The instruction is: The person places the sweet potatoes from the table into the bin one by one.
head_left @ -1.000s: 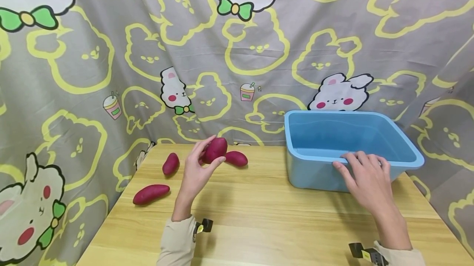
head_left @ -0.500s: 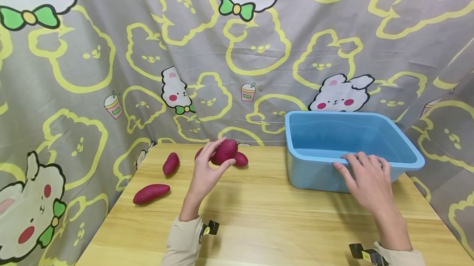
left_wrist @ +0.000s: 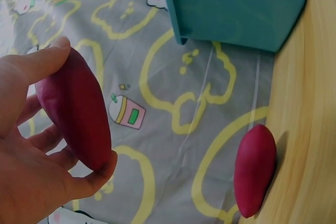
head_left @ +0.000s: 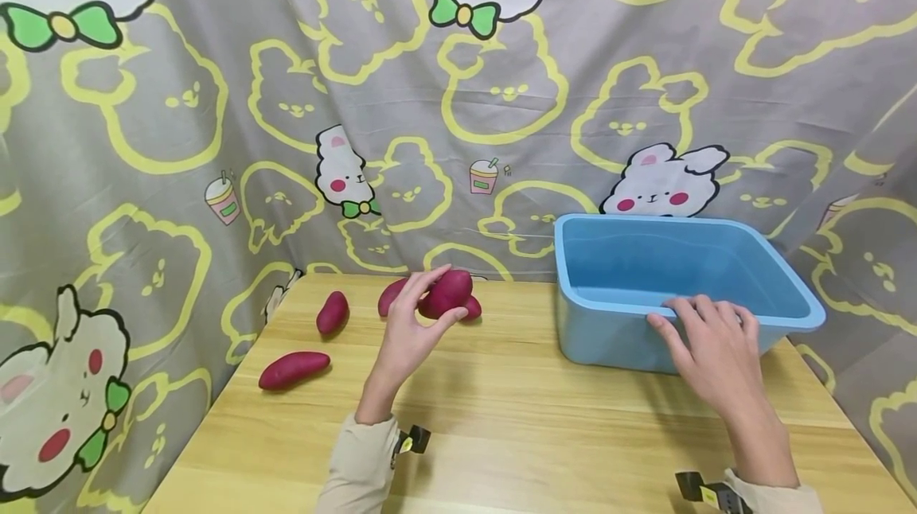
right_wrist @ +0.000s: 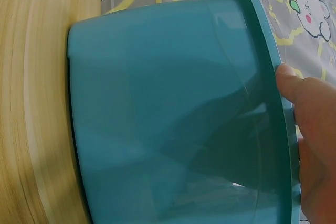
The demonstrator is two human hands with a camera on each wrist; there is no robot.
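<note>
My left hand (head_left: pixel 411 337) holds a purple sweet potato (head_left: pixel 453 290) above the back of the table, pinched between thumb and fingertips. In the left wrist view this sweet potato (left_wrist: pixel 79 109) is long and tapered, gripped near both ends. Behind it in the head view, two more purple sweet potatoes (head_left: pixel 391 296) lie on the wood, the right one (head_left: pixel 474 307) mostly hidden. My right hand (head_left: pixel 716 347) grips the front rim of a blue plastic bin (head_left: pixel 595 339), fingers over the edge. In the right wrist view the thumb (right_wrist: pixel 287 80) rests at the rim.
Farther left on the wooden table (head_left: pixel 516 434) lie a short sweet potato (head_left: pixel 333 313) and a longer one (head_left: pixel 294 370). A grey patterned curtain (head_left: pixel 401 100) hangs right behind the table and along both sides. The bin's floor shows partly, bare.
My left hand has moved right with the sweet potato, uncovering the one behind on the left and covering more of the right one. The right hand stays on the bin's rim.
</note>
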